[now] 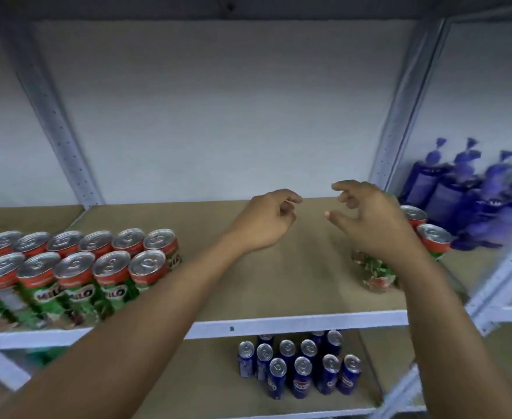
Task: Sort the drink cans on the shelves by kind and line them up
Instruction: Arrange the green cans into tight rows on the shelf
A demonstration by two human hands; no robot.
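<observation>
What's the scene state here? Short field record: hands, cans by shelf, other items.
left hand: over the bare middle of the upper shelf, fingers loosely curled, holding nothing
right hand: beside it, fingers spread and relaxed, holding nothing
Milo cans: two rows, upper shelf, left
stray Milo cans: upper shelf, right, partly behind the right hand
blue cans: cluster on the lower shelf
blue bottles: next bay, right, blurred

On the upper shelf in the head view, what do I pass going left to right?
Block of green-and-red Milo cans → left hand → right hand → two more green-and-red cans → blue pump bottles.
</observation>
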